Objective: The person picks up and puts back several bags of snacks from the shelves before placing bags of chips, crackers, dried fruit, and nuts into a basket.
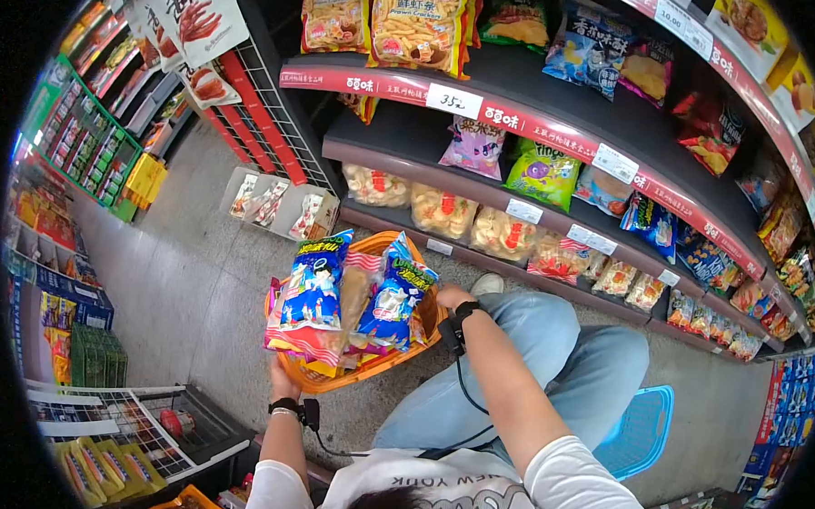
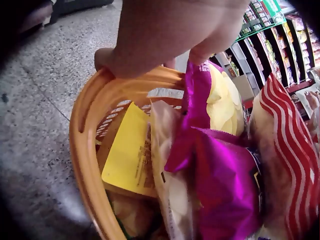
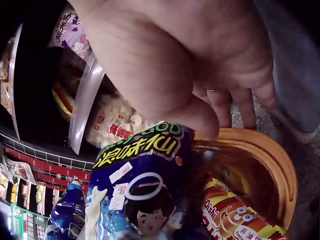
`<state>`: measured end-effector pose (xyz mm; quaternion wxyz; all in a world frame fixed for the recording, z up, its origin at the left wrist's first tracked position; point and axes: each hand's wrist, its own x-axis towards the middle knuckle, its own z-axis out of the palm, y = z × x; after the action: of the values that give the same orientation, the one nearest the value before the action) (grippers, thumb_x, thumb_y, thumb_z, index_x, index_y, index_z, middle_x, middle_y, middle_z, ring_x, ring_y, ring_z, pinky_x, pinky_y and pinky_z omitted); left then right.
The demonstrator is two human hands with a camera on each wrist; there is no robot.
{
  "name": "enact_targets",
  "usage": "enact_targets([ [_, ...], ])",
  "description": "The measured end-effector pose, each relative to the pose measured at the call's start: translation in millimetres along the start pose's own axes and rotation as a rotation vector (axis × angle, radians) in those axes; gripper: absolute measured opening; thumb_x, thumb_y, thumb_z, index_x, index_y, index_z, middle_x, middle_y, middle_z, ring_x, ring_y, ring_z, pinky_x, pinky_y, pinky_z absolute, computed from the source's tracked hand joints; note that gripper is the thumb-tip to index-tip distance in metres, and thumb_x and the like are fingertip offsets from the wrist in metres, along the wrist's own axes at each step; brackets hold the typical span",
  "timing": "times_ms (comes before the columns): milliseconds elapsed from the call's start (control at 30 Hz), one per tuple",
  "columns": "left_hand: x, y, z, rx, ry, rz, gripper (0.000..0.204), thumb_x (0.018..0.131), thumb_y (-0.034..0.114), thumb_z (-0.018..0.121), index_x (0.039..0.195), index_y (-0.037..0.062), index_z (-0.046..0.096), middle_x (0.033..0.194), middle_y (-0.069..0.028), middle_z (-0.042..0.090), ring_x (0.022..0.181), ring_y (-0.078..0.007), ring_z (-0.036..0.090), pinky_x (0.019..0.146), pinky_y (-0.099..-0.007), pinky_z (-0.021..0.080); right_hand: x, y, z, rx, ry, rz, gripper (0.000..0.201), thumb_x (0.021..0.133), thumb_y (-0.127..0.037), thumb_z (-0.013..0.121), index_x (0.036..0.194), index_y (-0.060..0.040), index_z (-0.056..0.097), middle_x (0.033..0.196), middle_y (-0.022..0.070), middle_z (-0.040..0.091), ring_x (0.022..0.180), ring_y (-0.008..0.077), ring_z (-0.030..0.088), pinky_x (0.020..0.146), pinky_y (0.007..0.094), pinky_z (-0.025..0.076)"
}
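An orange basket (image 1: 326, 378) heaped with snack bags is held between both hands over the floor. The left hand (image 1: 284, 380) grips its near-left rim; in the left wrist view that hand (image 2: 172, 37) curls over the rim beside purple bags (image 2: 225, 185) and a yellow packet (image 2: 129, 150). At the right end the right hand (image 1: 453, 298) grips the rim; in the right wrist view its fingers (image 3: 235, 102) reach over the orange edge (image 3: 280, 165), next to a blue bag (image 3: 145, 185). Two blue bags (image 1: 309, 291) lie on top around a brownish packet (image 1: 355, 298).
Snack shelves (image 1: 510, 113) curve across the front and right. A white box of packets (image 1: 278, 206) stands on the floor beyond the basket. The person's bent knees (image 1: 538, 326) are close on the right, with a blue basket (image 1: 643, 435) behind them. A wire rack (image 1: 151, 429) stands at lower left.
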<state>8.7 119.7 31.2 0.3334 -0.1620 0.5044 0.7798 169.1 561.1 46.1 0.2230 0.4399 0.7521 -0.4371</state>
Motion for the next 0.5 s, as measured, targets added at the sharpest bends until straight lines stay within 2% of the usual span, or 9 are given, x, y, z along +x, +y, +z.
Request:
enact_targets([
  [67, 1, -1, 6, 0.001, -0.006, -0.004, 0.046, 0.097, 0.039, 0.03, 0.123, 0.0071, 0.05, 0.121, -0.0084, 0.058, 0.112, -0.0252, 0.055, 0.098, -0.0413, 0.041, -1, 1, -3, 0.041, -0.041, 0.041, 0.033, 0.083, -0.024, 0.054, 0.097, 0.0031, 0.066, 0.107, 0.0279, 0.061, 0.098, 0.0399, 0.061, 0.075, 0.0442, 0.049],
  [167, 0, -5, 17, -0.008, 0.01, -0.026, 0.045, 0.097, 0.037, 0.03, 0.122, 0.0067, 0.051, 0.12, -0.0083, 0.059, 0.11, -0.0246, 0.056, 0.097, -0.0404, 0.043, 0, 7, 6, 0.025, 0.121, 0.05, 0.036, 0.079, -0.023, 0.054, 0.097, 0.0061, 0.065, 0.109, 0.0274, 0.061, 0.104, 0.0385, 0.059, 0.079, 0.0434, 0.047],
  [267, 7, -8, 17, 0.012, -0.027, -0.039, 0.044, 0.097, 0.038, 0.03, 0.122, 0.0068, 0.051, 0.12, -0.0084, 0.059, 0.11, -0.0243, 0.056, 0.096, -0.0402, 0.043, -15, 18, -2, 0.142, 0.118, 0.058, 0.035, 0.08, -0.025, 0.055, 0.095, 0.0052, 0.065, 0.108, 0.0274, 0.06, 0.103, 0.0398, 0.058, 0.077, 0.0435, 0.047],
  [300, 8, -10, 19, 0.022, -0.017, -0.044, 0.044, 0.097, 0.038, 0.03, 0.122, 0.0067, 0.051, 0.12, -0.0084, 0.058, 0.11, -0.0242, 0.056, 0.096, -0.0401, 0.043, 15, 39, 11, 0.022, 0.103, 0.025, 0.04, 0.082, -0.027, 0.056, 0.098, 0.0085, 0.064, 0.106, 0.0268, 0.063, 0.099, 0.0369, 0.062, 0.075, 0.0432, 0.047],
  [400, 1, -13, 37, 0.073, 0.02, -0.057, 0.046, 0.097, 0.039, 0.029, 0.122, 0.0066, 0.05, 0.121, -0.0085, 0.058, 0.111, -0.0248, 0.056, 0.097, -0.0405, 0.043, 17, 60, 15, 0.263, 0.162, 0.027, 0.044, 0.088, -0.033, 0.042, 0.091, 0.0026, 0.068, 0.104, 0.0254, 0.062, 0.097, 0.0437, 0.059, 0.082, 0.0477, 0.047],
  [500, 0, -18, 55, 0.09, -0.034, -0.074, 0.048, 0.098, 0.04, 0.027, 0.123, 0.0066, 0.049, 0.123, -0.0086, 0.057, 0.112, -0.0259, 0.055, 0.098, -0.0419, 0.042, 15, 76, 5, 0.435, 0.193, 0.152, 0.044, 0.086, -0.028, 0.051, 0.104, 0.0112, 0.06, 0.108, 0.026, 0.062, 0.1, 0.0357, 0.06, 0.081, 0.0434, 0.047],
])
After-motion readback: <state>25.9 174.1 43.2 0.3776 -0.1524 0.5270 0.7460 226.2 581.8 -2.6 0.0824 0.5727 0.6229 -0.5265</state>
